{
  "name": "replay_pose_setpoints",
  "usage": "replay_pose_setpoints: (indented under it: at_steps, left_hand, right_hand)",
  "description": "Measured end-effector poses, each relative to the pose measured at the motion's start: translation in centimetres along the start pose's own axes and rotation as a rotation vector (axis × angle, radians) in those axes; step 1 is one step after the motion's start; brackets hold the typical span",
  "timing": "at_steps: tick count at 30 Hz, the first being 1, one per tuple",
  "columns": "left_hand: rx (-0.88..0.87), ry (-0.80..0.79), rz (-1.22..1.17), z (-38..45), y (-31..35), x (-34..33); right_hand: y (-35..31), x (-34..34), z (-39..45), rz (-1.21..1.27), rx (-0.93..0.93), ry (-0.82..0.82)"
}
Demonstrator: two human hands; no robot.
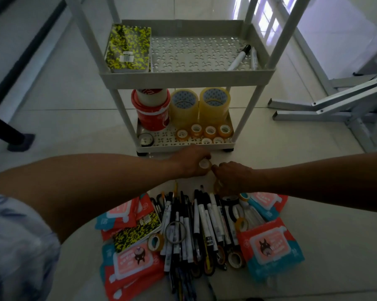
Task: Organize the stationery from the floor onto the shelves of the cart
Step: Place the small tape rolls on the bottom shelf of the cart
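My left hand [193, 162] pinching a small clear tape roll [205, 164] just before the grey cart's bottom-shelf lip [183, 146], right hand [232, 178] gripping another amber roll [218, 187], bare tile between.

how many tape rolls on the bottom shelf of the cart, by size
Big clear tape rolls: 2
Small tape rolls: 6
Red-and-white rolls: cannot tell how many are stacked
Total of clear and small rolls: 8

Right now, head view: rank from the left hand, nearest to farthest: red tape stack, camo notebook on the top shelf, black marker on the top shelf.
From the left hand:
1. Red tape stack, bottom shelf, left.
2. Black marker, top shelf, right.
3. Camo notebook, top shelf, left; too close to the marker to call.
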State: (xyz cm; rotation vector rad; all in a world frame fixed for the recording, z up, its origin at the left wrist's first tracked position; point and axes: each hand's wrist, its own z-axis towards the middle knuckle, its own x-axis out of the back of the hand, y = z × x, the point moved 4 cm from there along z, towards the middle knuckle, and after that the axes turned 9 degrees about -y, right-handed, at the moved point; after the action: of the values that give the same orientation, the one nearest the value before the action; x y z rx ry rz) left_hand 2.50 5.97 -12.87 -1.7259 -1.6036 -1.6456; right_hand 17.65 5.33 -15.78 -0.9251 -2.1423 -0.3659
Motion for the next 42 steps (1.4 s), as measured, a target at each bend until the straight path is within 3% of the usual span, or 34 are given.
replay_pose_setpoints:
  at_steps: [11, 18, 20, 29, 35, 39, 42]
  left_hand:
    - [0.104, -0.040, 0.068, -6.1, -4.0, 1.6]
    - [0.099, -0.129, 0.105, -6.8, -3.8, 1.7]
    - [0.100, -0.148, 0.112, -6.7, -3.4, 2.0]
    - [0.107, -0.150, 0.107, -7.3, -2.8, 3.3]
    - [0.108, -0.161, 0.105, -8.0, -3.1, 3.8]
    - [0.134, -0.135, 0.095, -8.4, -3.5, 4.4]
    - [0.151, -0.073, 0.087, -8.8, -3.9, 4.8]
  right_hand:
    - [-0.9, 2.0, -1.3, -0.125, 0.156, -0.245]
    - [-2.1, 1.2, -2.2, -0.362, 0.237, -0.186]
    - [-2.1, 1.1, -2.1, -0.324, 0.226, -0.169]
    - [-0.1, 4.5, -2.6, 0.246, 0.201, 0.043]
    - [1.1, 6.9, -2.7, 0.310, 0.149, 0.257]
    - [0.9, 10.6, -2.2, 0.310, 0.227, 0.531]
    - [1.1, 13.5, -0.3, 0.307, 0.084, 0.572]
